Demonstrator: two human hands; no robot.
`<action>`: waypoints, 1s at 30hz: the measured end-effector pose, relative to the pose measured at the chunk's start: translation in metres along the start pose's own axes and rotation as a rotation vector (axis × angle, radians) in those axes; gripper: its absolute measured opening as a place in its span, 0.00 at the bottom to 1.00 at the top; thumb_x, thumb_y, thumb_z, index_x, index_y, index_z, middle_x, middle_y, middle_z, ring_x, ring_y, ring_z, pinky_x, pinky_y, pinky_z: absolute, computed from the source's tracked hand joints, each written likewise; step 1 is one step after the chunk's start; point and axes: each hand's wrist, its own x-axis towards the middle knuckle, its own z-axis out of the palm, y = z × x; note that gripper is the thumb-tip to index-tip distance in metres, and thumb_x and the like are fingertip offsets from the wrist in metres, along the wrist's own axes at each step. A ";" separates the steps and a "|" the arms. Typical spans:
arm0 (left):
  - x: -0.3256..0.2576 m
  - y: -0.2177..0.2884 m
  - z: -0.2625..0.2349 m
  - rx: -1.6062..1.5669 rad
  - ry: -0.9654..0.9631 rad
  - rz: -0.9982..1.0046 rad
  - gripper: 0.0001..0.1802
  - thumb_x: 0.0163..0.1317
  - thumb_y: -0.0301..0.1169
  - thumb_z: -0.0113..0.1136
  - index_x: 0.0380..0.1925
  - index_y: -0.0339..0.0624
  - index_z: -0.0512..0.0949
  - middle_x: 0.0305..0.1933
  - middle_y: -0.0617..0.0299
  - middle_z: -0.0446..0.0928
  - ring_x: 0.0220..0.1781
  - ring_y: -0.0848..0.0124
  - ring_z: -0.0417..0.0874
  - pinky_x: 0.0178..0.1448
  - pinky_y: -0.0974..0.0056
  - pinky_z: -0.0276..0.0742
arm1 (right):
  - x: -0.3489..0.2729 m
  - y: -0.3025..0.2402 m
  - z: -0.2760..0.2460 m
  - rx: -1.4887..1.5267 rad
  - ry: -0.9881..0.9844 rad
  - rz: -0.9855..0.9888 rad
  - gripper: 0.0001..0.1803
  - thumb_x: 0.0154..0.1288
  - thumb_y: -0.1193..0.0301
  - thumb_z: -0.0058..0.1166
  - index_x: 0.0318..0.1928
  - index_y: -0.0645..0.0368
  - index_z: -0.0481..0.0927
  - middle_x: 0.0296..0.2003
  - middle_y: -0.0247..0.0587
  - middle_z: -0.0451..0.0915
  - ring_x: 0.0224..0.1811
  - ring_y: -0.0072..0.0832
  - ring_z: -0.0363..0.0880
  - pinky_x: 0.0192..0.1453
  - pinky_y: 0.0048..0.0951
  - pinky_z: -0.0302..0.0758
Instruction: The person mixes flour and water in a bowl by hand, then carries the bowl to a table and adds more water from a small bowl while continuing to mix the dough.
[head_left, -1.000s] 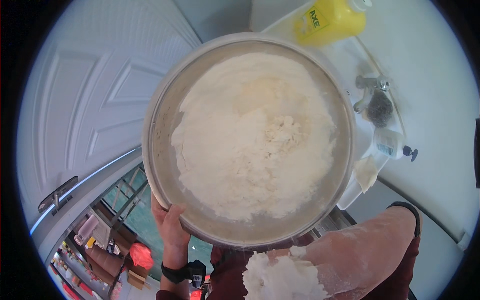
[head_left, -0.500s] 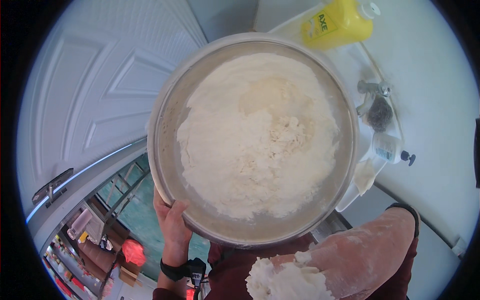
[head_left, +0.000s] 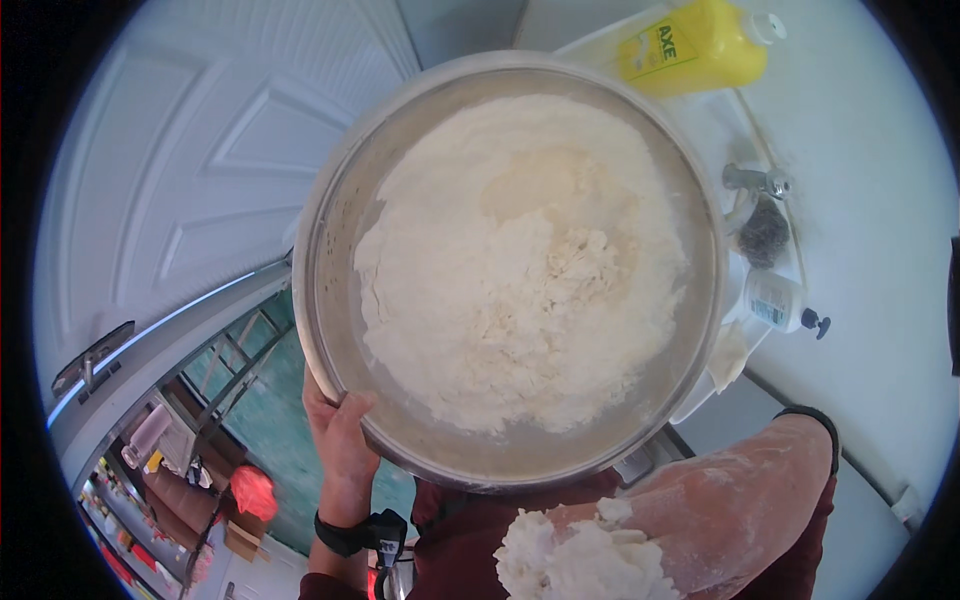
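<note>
Left hand (head_left: 342, 445) fingers clamped on near-left rim of bowl (head_left: 330, 300), holding it raised. Right hand (head_left: 585, 560) caked in dough, fingers buried, grip cannot tell.

Change since a second ago: bowl drifted slightly right, grip same, dough (head_left: 520, 270) unmoved, so just carrying.

Count: one bowl, one dough mass, one yellow bottle (head_left: 695, 45), one tap (head_left: 755, 180), one pump bottle (head_left: 780, 303).

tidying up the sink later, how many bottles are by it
2. A yellow bottle lies at the top, behind the bowl. A small white pump bottle lies right of the bowl, below the tap. The bowl may hide others.
</note>
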 end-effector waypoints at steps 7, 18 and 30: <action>0.003 -0.005 -0.007 -0.034 -0.018 -0.005 0.37 0.35 0.20 0.48 0.54 0.34 0.59 0.47 0.56 0.69 0.46 0.67 0.73 0.50 0.65 0.70 | 0.005 0.032 0.015 -0.046 0.052 -0.261 0.20 0.52 0.76 0.51 0.48 0.65 0.69 0.46 0.49 0.69 0.45 0.42 0.71 0.47 0.36 0.69; 0.003 -0.008 -0.011 -0.046 -0.004 -0.024 0.36 0.35 0.20 0.49 0.53 0.34 0.60 0.46 0.56 0.69 0.46 0.68 0.73 0.50 0.65 0.70 | 0.015 0.032 0.014 -0.011 0.032 -0.248 0.16 0.55 0.74 0.48 0.44 0.66 0.70 0.42 0.49 0.71 0.42 0.41 0.72 0.43 0.34 0.70; 0.002 -0.008 -0.014 -0.068 0.026 -0.019 0.37 0.35 0.20 0.49 0.54 0.33 0.59 0.46 0.56 0.69 0.45 0.68 0.73 0.50 0.66 0.70 | 0.029 0.032 -0.003 0.038 -0.098 -0.133 0.13 0.58 0.71 0.46 0.41 0.67 0.71 0.40 0.49 0.72 0.39 0.40 0.72 0.40 0.31 0.71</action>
